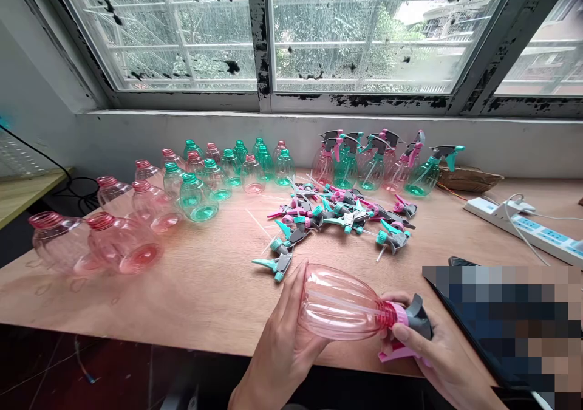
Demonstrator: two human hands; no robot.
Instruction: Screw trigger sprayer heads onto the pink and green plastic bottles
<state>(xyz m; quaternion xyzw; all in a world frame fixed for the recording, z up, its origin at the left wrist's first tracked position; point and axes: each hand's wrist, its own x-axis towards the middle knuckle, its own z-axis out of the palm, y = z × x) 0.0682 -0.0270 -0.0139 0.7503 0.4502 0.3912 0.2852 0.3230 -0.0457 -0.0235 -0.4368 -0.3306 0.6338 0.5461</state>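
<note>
My left hand (pixel 285 337) is wrapped round the base of a clear pink plastic bottle (pixel 341 304), held on its side just above the table's near edge. A grey and pink spray trigger head (pixel 410 325) sits on the bottle's neck, and my right hand (pixel 437 355) grips that head with thumb and fingers closed round it. A white dip tube shows inside the bottle.
A pile of loose pink and teal trigger heads (pixel 341 215) lies mid-table. Empty pink and teal bottles (pixel 200 179) stand at the left and back. Several finished spray bottles (pixel 378 164) line the wall. A white power strip (pixel 528 228) lies at the right.
</note>
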